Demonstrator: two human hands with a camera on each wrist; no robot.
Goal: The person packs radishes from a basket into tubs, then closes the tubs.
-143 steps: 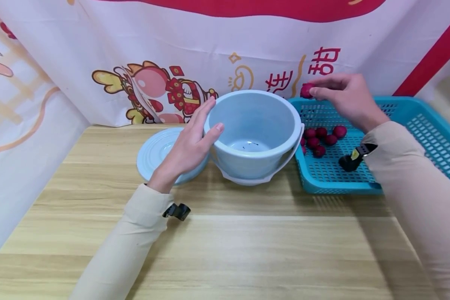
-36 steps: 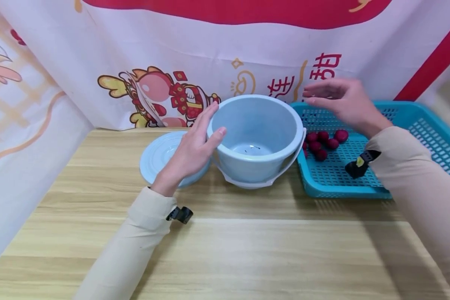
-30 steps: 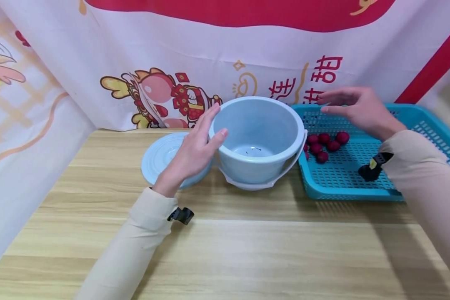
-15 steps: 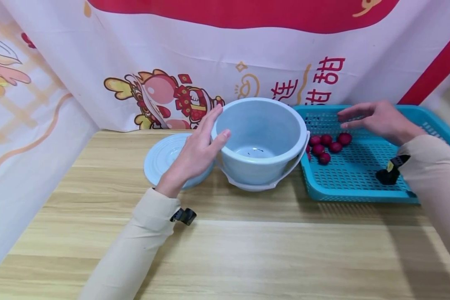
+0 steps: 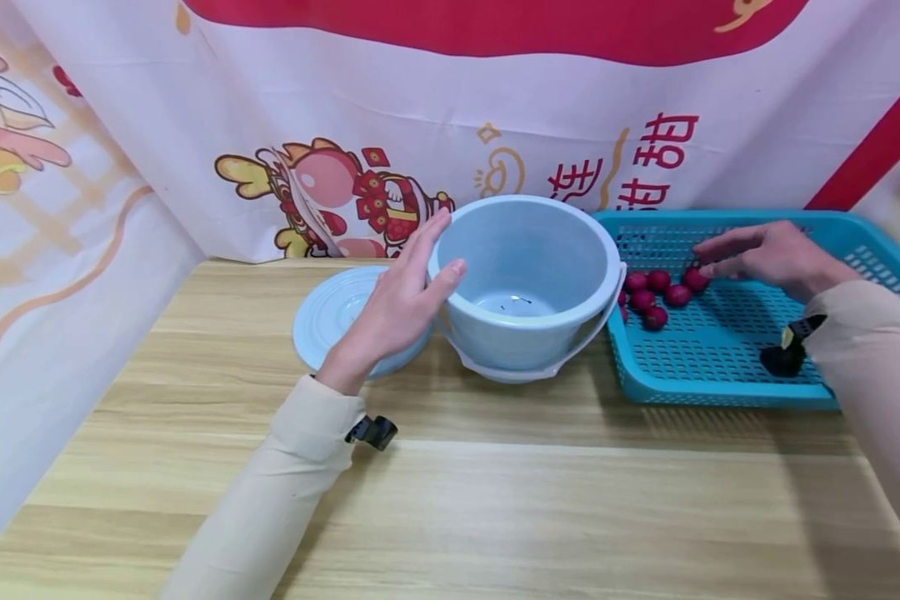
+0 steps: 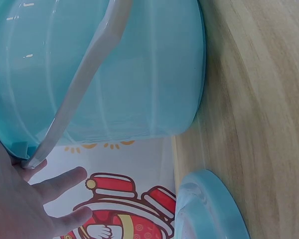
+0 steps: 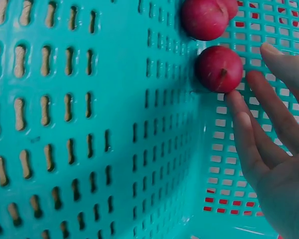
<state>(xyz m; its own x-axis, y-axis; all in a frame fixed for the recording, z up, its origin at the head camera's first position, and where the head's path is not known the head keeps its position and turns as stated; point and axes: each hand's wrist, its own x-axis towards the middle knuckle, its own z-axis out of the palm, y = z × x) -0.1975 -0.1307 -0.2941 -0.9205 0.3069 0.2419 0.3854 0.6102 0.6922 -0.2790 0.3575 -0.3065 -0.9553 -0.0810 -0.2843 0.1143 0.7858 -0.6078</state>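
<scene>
A light blue bucket [image 5: 521, 337] stands upright on the table, its pale handle [image 6: 79, 79] hanging down at the front. My left hand [image 5: 401, 304] rests against the bucket's left rim with fingers straight and thumb extended. My right hand [image 5: 783, 258] reaches down into a teal basket [image 5: 727, 396]. Its fingers are extended and parted, the tips right at a radish [image 7: 219, 68] at the end of a small cluster. Several more dark red radishes [image 5: 654, 317] lie on the basket's left side. The bucket's bottom shows only small dark marks.
A round light blue lid [image 5: 326, 321] lies on the wooden table [image 5: 450, 508] left of the bucket, partly behind my left hand. Behind everything hangs a printed white cloth [image 5: 390, 92]. The basket stands close to the bucket's right side.
My right hand held a radish above the basket's back left earlier, then was without it. Since then it has moved right and down to the radishes. My left hand stays at the bucket's rim.
</scene>
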